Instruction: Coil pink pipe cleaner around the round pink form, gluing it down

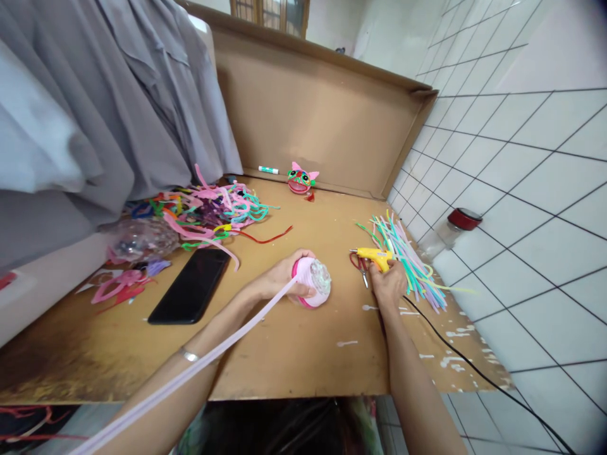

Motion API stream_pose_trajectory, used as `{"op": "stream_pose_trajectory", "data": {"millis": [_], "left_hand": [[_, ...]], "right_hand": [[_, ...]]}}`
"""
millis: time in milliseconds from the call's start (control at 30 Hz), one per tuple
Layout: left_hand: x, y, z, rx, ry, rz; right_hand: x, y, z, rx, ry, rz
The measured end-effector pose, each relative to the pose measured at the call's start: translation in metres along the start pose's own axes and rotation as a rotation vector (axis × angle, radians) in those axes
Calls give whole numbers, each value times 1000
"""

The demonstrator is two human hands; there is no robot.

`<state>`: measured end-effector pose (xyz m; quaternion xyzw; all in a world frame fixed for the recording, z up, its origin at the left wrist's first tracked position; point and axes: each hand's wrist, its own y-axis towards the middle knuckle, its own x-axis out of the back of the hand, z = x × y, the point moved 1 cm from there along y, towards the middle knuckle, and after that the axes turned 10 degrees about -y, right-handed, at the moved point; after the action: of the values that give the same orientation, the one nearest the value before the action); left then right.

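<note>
- In the head view, the left hand (pixel 283 278) holds a round pink piece (pixel 322 298) low over the middle of the desk (pixel 303 366), its grip closed around the side, thumb across the front.
- The piece looks only partly covered: pale pink strip lies in bands around its side, with a darker pink edge, while the clear, bumpy end (pixel 320 274) is bare.
- A long strip (pixel 246 325) runs loose from it across the left forearm towards the lower left corner, so its length seems far from used up.
- No eyes or ears show on this piece, unlike the small animal head (pixel 300 180) by the cardboard wall, which looks complete.
- The right hand (pixel 389 287) has its grip wrapped around the handle of a yellow glue gun (pixel 374 254), nozzle pointing left, apart from the pink piece; scissors (pixel 365 280) lie just beneath it.
- Straight fuzzy sticks (pixel 412 259) lie beside that hand, seemingly unused; a tangled pile (pixel 222 208) and a phone (pixel 190 287) are on the left.
</note>
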<state>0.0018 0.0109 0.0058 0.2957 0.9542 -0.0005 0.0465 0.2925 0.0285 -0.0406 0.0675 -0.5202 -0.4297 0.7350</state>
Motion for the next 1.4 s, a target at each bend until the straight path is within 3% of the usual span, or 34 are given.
{"op": "stream_pose_trajectory", "data": {"millis": [200,267,333,433,533,633,733,833,967,1167,1400], "left_hand": [[2,2,0,-26,135,-59],[2,1,-1,-19,158,-82],[0,0,-3,-3,183,-99],[-2,-1,-6,-7,218,-111],[-3,-1,-6,-42,271,-115],[-4,0,-5,-63,292,-114],[-4,0,-5,-77,279,-108],[-4,-1,-6,-72,247,-104],[-3,-2,-7,-35,247,-96],[-3,-3,-11,-16,278,-95],[-2,-1,-8,-34,254,-81]], "right_hand": [[5,-5,3,153,-230,75],[13,-9,10,197,-265,41],[24,-17,22,306,-137,-60],[47,-39,48,611,216,-212],[72,-66,80,954,386,-224],[91,-84,106,1102,443,-156],[96,-90,115,1138,440,-72],[91,-88,109,1105,558,-40],[77,-85,94,1030,681,-82],[62,-89,87,952,639,-195],[52,-92,83,880,585,-178]]}}
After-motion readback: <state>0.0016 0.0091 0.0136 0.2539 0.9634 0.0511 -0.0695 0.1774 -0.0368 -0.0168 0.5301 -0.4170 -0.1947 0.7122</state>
